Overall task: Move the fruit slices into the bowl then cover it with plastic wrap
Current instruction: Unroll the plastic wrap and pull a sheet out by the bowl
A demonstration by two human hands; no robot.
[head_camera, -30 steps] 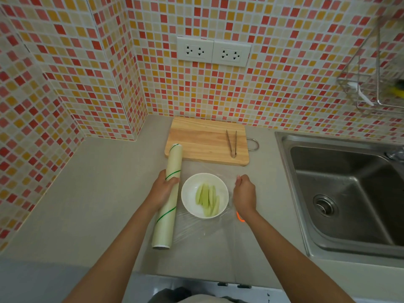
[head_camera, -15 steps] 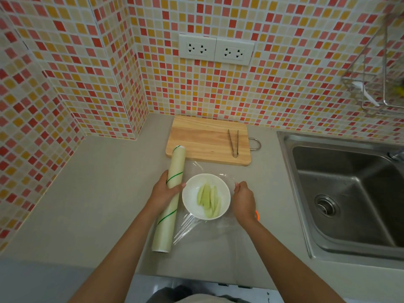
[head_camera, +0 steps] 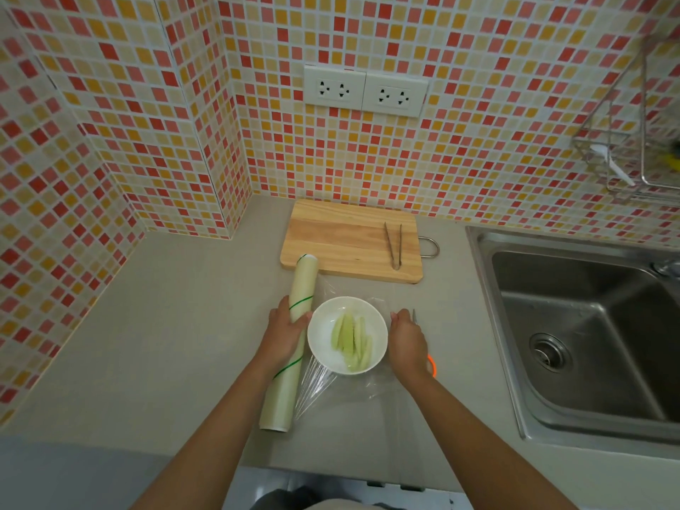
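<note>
A white bowl (head_camera: 323, 325) stands on the grey counter and holds several pale green fruit slices (head_camera: 351, 342). To the bowl's left lies a long roll of plastic wrap (head_camera: 302, 285), and my left hand (head_camera: 285, 333) grips its middle. Clear film (head_camera: 331, 388) runs from the roll across the bowl to my right hand (head_camera: 406, 338), which rests against the bowl's right rim with its fingers closed on the film's edge. The film looks wrinkled in front of the bowl.
A wooden cutting board (head_camera: 342, 241) with metal tongs (head_camera: 393, 244) lies behind the bowl. An orange-handled tool (head_camera: 433, 366) lies partly under my right hand. The steel sink (head_camera: 588, 325) is at the right, with a wire rack (head_camera: 625, 141) above it. Tiled walls close in the left and back.
My right hand has come closer to the bowl's right rim. The roll and my left hand have shifted slightly toward the bowl, and film now shows behind the bowl.
</note>
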